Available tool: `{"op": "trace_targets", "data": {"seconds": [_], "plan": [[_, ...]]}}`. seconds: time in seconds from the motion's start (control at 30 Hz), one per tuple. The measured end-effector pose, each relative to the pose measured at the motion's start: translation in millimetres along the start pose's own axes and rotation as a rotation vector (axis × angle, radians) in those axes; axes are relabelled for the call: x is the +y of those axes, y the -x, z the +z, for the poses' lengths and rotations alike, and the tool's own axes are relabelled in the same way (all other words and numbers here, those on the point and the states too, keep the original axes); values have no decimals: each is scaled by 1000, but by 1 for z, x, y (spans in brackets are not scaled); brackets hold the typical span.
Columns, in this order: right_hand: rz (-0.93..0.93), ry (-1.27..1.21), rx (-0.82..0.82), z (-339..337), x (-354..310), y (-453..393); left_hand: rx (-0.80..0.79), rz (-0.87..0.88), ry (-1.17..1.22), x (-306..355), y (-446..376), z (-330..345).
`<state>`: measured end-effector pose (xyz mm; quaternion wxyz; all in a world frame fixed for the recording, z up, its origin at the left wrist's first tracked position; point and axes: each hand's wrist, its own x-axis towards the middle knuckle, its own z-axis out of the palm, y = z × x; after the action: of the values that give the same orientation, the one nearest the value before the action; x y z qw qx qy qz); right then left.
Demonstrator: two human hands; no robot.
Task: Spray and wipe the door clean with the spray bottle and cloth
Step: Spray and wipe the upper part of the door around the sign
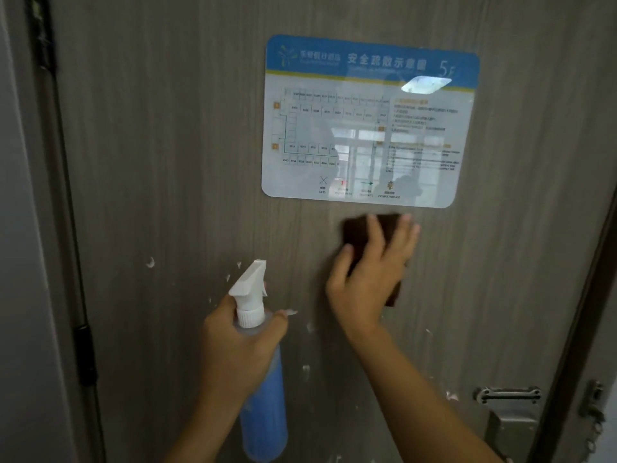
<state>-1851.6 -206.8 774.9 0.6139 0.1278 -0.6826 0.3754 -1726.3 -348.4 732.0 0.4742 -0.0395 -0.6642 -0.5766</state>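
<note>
Two bare hands and two bare forearms are seen. On the left hand (240,345) the knuckles are plainly outlined, and a pale nail tip is seen on one finger. The right hand (367,279) is blurred: its fingertips are smeared and its nails cannot be made out. The left forearm (207,422) and the right forearm (434,396) are slender and uncovered as far as the lower edge of the view. A small pale patch is seen there beside the right forearm; whether it is a sleeve cannot be told.
</note>
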Motion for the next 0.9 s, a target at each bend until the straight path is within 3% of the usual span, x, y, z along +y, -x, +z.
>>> {"op": "trace_targets", "data": {"seconds": [0.13,0.2,0.3,0.4,0.53,0.73,0.83,0.9], "plan": [[-303,-29,-216,-8,14,8,-19,-2,-8,3,2,-4],[-349,-18,-193,-19,26,2,-35,6,-6,5,4,-5],[-402,214,-46,-30,32,-5,-32,-2,-12,7,6,-5],[-327,367,35,-39,30,-2,-15,3,-20,6,7,-8],[-237,294,-64,-37,18,8,-11,3,-7,7,9,-17],[-96,376,-173,-32,-8,9,-12,6,-7,7,8,-23],[-45,136,-206,-49,-5,0,-29,14,-5,9,10,-24],[174,-173,-188,-67,-3,-12,-31,15,-6,10,10,-25]]}}
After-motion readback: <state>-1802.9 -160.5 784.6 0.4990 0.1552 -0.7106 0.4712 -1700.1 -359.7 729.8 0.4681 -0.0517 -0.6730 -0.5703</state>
